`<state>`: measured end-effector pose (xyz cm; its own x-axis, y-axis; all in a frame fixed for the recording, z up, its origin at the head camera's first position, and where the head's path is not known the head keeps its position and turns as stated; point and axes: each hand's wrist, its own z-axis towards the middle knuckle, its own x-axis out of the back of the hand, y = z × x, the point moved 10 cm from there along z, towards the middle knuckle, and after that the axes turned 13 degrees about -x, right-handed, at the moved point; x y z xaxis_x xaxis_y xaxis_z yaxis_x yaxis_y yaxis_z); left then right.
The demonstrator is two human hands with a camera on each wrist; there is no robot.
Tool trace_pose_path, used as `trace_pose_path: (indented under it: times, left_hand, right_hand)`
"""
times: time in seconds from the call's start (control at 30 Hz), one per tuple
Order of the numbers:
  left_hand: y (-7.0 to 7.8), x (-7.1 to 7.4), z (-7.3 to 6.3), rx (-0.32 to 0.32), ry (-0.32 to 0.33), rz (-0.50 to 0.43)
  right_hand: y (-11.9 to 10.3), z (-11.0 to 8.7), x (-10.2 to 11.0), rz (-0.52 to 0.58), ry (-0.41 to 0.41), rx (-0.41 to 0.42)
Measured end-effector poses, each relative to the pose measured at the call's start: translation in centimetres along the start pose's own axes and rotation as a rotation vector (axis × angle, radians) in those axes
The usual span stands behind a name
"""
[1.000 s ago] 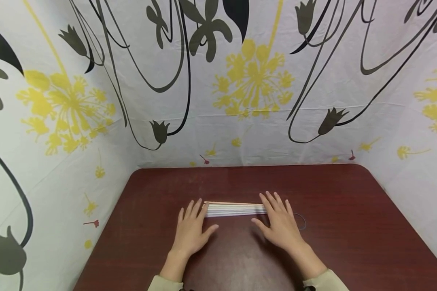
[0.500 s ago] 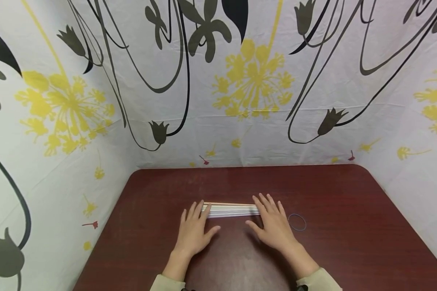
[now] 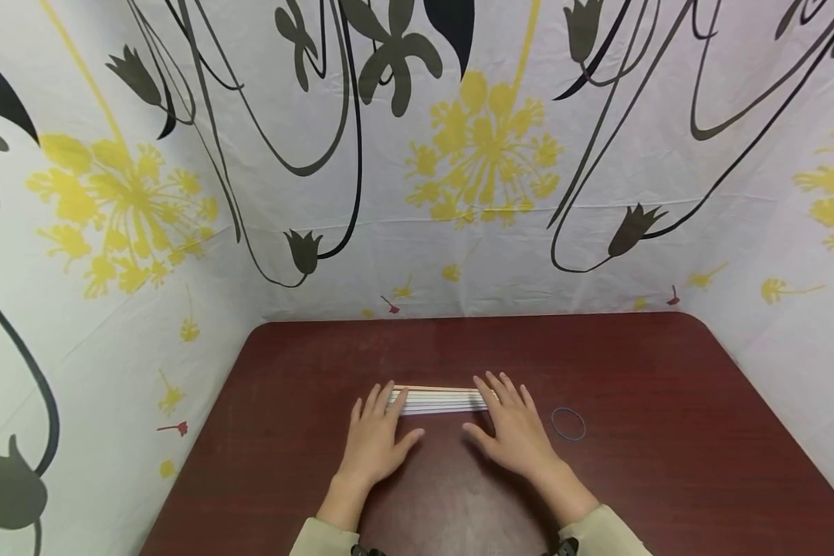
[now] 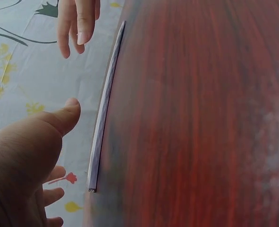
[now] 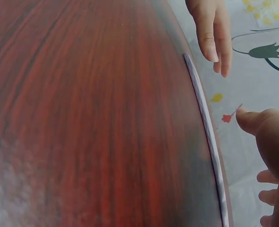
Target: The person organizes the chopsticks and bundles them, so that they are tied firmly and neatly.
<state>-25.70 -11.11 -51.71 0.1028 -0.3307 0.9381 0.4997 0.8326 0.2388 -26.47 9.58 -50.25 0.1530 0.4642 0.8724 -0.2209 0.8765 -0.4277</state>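
On the table lies a narrow, flat bundle of white strips [image 3: 441,401] with a tan strip along its far edge, resembling a closed folding fan. It shows as a thin whitish bar in the left wrist view [image 4: 103,111] and the right wrist view [image 5: 206,118]. My left hand [image 3: 374,442] reaches over the bundle's left end, fingers extended and thumb spread. Over the right end is my right hand [image 3: 517,432], its fingers likewise extended and the thumb pointing inward. Both ends of the bundle are hidden by fingers in the head view.
A thin bluish loop [image 3: 568,424] lies on the table just right of my right hand. The dark red wooden table [image 3: 667,463] has rounded far corners. A white cloth printed with flowers [image 3: 403,232] hangs behind it and along both sides.
My right hand has shifted left, and the loop, partly covered by it before, shows whole. My left hand has drifted slightly right, bringing the hands closer together over the bundle.
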Motion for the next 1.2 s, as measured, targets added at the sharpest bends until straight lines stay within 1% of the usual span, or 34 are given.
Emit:
trace_pose_path:
  times: [0.33, 0.67, 0.9, 1.2]
  left_hand:
    - [0.0, -0.6, 0.4, -0.004, -0.014, 0.007]
    - [0.0, -1.1, 0.7, -0.012, -0.014, 0.017]
    - [-0.2, -1.7, 0.8, -0.006, -0.025, 0.013]
    - [-0.5, -2.3, 1.5, 0.001, -0.037, 0.045]
  right_hand:
    - [0.1, 0.2, -0.7, -0.004, 0.02, 0.022]
    - [0.4, 0.4, -1.8, -0.033, -0.018, 0.01]
    - [0.4, 0.5, -2.2, -0.038, -0.022, 0.008]
    - [0.2, 0.9, -2.8, -0.049, -0.027, 0.016]
